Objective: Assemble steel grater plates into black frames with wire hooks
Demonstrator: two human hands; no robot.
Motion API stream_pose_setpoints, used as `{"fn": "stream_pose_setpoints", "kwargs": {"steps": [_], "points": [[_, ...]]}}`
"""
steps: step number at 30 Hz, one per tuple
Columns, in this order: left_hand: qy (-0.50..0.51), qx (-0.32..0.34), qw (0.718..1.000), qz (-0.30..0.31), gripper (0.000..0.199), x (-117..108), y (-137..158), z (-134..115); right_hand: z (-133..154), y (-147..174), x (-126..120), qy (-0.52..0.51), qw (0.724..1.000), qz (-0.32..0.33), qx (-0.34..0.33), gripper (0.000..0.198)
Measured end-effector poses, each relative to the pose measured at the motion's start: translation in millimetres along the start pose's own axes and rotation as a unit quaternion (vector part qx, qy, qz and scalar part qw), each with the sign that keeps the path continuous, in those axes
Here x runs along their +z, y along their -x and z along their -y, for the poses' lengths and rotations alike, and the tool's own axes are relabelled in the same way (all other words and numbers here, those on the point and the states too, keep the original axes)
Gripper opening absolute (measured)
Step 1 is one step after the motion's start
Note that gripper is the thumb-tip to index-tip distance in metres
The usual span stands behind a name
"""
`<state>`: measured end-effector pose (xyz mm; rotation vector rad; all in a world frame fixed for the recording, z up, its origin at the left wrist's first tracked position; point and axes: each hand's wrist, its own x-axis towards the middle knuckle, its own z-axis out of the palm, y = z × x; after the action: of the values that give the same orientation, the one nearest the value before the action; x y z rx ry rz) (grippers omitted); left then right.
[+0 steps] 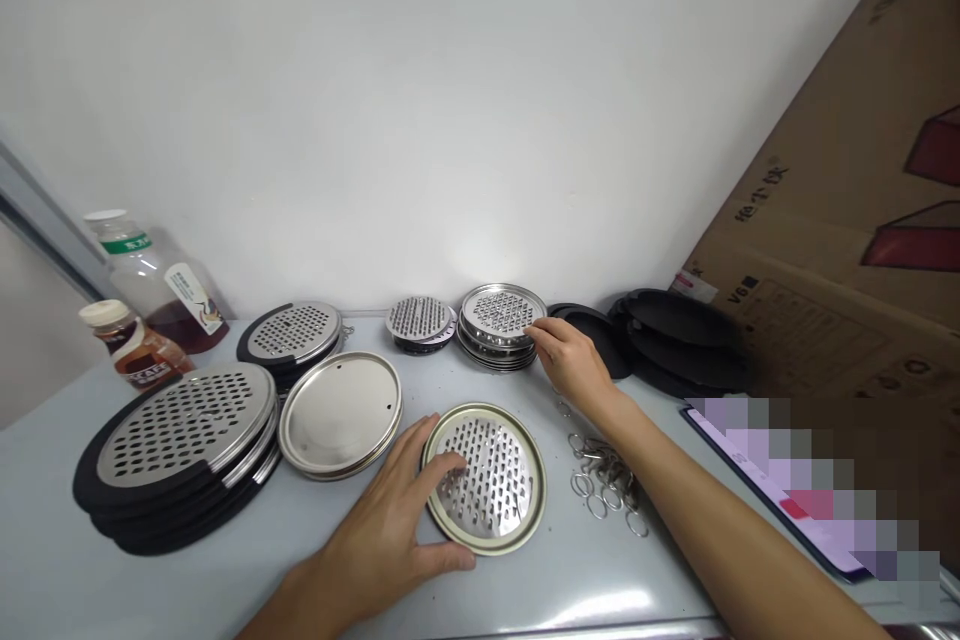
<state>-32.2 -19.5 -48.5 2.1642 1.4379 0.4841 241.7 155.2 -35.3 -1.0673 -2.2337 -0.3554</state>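
My left hand (397, 510) spans the left edge of a round metal grater plate (487, 480) with a gold-toned rim on the table. Its thumb is at the lower rim and its index finger reaches over the perforated face. Farther back, my right hand (574, 360) pinches the right rim of the top grater plate (501, 310) on a stack of round metal pieces. Just left of that stack lies a smaller pile of perforated discs (418, 318). Several metal rings (600, 485) lie loose beside my right forearm.
Black-rimmed grater plates (187, 420) are stacked at left, beside plain metal lids (341, 410). Two bottles (169, 290) stand behind them. Black round pieces (675, 340) lie back right, near a cardboard box (840, 220) and a partly blurred flat screen (780, 490).
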Motion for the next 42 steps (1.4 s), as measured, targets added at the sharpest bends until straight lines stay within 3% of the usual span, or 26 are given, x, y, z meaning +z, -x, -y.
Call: {"fn": "stream_pose_setpoints", "kwargs": {"steps": [10,23,28,31,33,35,39,42], "points": [[-0.01,-0.003,1.0,0.002,0.066,-2,-1,-5,-7,3,-2,0.027,0.998,-0.046,-0.042,0.029],[-0.01,-0.006,1.0,0.008,0.067,-1,-1,-2,-5,2,-4,0.024,0.992,-0.127,0.011,0.026],[0.003,-0.015,1.0,0.008,0.072,-1,0,-1,18,-3,-27,-0.08,0.978,-0.19,0.015,0.014],[0.012,-0.018,1.0,0.01,0.073,-1,0,-2,37,0,-52,-0.19,0.955,-0.209,0.09,0.007],[0.018,-0.016,1.0,0.006,0.076,-1,0,-1,45,5,-69,-0.3,0.922,-0.171,0.177,0.006],[0.027,-0.021,0.999,0.003,0.088,-1,1,-1,46,14,-83,-0.43,0.856,-0.127,0.258,0.012],[0.061,-0.029,0.998,-0.004,0.124,-2,1,1,48,37,-99,-0.64,0.671,-0.052,0.371,0.02],[0.084,-0.026,0.995,-0.039,0.136,-2,2,-1,59,56,-96,-0.705,0.55,0.011,0.447,0.022]]}}
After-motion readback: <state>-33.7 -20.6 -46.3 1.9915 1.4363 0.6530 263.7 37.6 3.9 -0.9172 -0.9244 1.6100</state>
